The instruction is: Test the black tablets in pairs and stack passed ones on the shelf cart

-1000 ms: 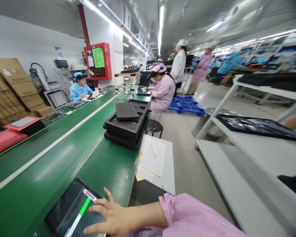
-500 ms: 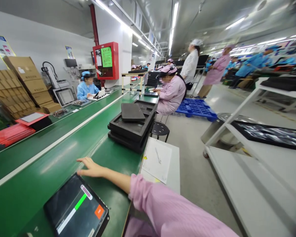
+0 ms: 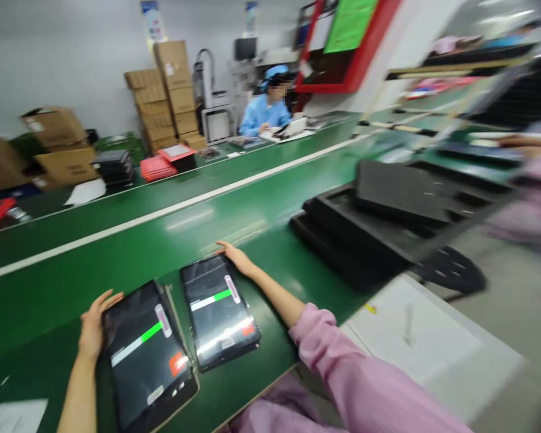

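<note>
Two dark tablets with lit screens lie side by side on the green work surface. At the left tablet, my left hand rests along the left edge, its fingers stretched over the upper left corner. The right tablet has my right hand at its top right corner, fingers extended and apart. Each screen shows a white and green bar, a pale label and an orange square. The left tablet sits on or in a dark case whose edge shows on its right side.
Black trays are stacked to the right, a flat black piece on top. White sheets lie on a side table at the lower right. Across the green line, a person in blue sits near red items and cardboard boxes.
The view has swung left. A second tablet and my left hand now show. My right hand is at the right tablet's top corner.
</note>
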The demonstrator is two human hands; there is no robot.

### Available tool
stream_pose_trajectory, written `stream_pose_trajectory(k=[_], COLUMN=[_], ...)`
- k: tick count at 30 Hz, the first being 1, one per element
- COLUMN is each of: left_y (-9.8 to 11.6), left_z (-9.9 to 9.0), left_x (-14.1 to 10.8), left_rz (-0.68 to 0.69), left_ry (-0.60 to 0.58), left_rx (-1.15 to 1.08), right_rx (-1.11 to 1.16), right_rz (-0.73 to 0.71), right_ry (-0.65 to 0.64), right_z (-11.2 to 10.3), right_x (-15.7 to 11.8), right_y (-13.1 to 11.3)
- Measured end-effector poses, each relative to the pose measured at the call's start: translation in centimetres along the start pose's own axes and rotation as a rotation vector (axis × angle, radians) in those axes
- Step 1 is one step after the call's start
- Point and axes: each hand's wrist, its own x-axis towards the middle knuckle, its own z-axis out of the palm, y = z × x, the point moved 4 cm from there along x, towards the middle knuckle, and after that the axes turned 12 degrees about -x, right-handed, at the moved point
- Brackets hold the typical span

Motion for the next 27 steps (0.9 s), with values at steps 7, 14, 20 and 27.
stream_pose_trajectory(k=[7,14,20,27], left_y=[-4.6,-7.0,-7.4,-6.7], left_z=[-2.2,-1.1,0.0,-0.2], left_x=[0.2,-6.7,-12.1,-12.6], left_rz=[0.170,0.074,0.112,0.230], left_ry=[0.276,0.210,0.061,-0.079], left_rx=[-0.200,-0.013,-0.113,-0.162], right_rx=[-0.131,-0.449,-0.489,-0.471], right_rz=[-0.052,-0.227,-0.151,-0.239], right_ry=[0.037,0.164,0.313,0.395], right_z=[0.1,-0.4,-0.7,0.2], right_x=[-0.5,-8.5,-14.9,-15.1], right_y=[-1.2,-4.2,-3.8,-5.4])
